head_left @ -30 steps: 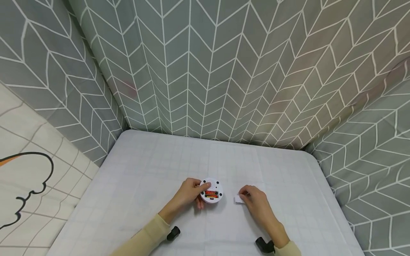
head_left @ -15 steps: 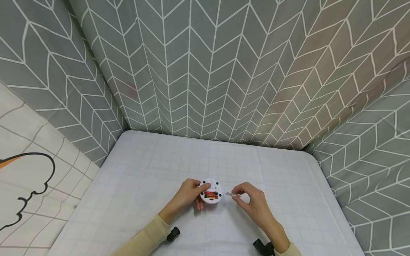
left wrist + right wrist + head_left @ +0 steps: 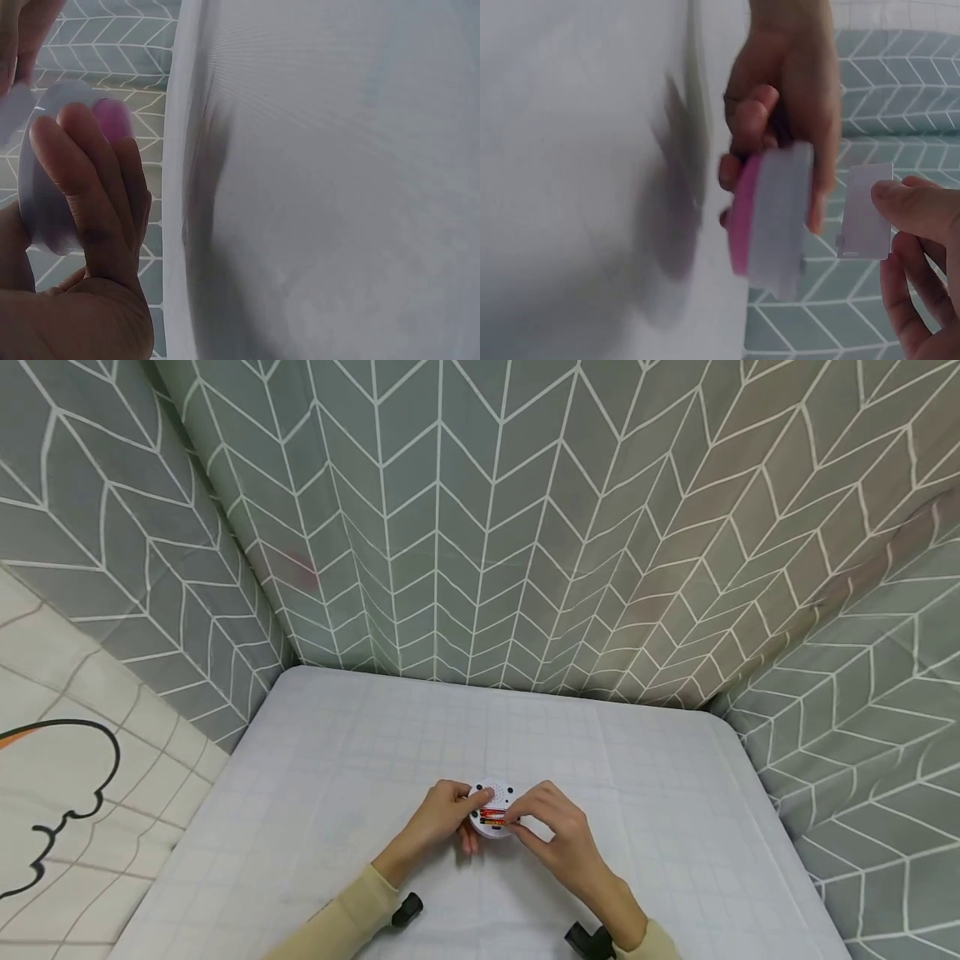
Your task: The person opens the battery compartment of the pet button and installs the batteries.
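Observation:
My left hand (image 3: 441, 817) grips a round white device (image 3: 501, 793), its thumb on the flat face and its fingers underneath. That face turns up toward the head camera, showing small speaker holes, dark feet and red batteries (image 3: 491, 815) in an uncovered compartment. A pink part (image 3: 742, 217) on the opposite side shows in the right wrist view. My right hand (image 3: 557, 828) pinches a small white rectangular battery cover (image 3: 865, 214) between thumb and fingers, close beside the device. In the head view the right fingertips overlap the device's right edge, and the cover is mostly hidden there.
A table with a white cloth (image 3: 360, 735) lies under both hands; the device is held above it. Grey patterned curtains (image 3: 465, 527) stand along the back and sides. A black wrist camera mount (image 3: 407, 910) sits at the left wrist, another (image 3: 588, 941) at the right.
My right hand picked up the battery cover from the cloth and carried it left to the device's right edge. The left hand and the device stayed almost still.

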{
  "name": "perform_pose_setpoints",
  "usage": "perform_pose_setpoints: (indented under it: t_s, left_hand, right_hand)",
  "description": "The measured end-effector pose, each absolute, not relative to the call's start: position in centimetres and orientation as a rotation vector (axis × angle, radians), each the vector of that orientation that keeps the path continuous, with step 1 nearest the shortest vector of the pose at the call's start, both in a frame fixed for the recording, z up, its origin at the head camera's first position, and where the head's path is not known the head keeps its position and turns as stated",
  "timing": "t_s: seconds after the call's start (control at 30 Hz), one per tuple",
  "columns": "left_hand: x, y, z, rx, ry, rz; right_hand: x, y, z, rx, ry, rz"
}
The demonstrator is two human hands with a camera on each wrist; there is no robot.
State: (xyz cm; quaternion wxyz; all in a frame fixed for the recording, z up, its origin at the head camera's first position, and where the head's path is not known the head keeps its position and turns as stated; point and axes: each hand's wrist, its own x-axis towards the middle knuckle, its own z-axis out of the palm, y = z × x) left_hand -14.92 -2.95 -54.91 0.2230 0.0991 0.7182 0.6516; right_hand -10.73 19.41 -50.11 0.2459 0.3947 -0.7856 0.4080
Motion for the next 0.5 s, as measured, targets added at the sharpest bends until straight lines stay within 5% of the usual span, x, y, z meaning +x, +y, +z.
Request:
perform_pose_setpoints:
  t_s: [0.5]
  left_hand:
    - [-14.78,-2.98,-54.85,0.299,1.999,1.814]
  right_hand:
    - [-10.61,18.51,-51.13,1.104,-2.22,1.099]
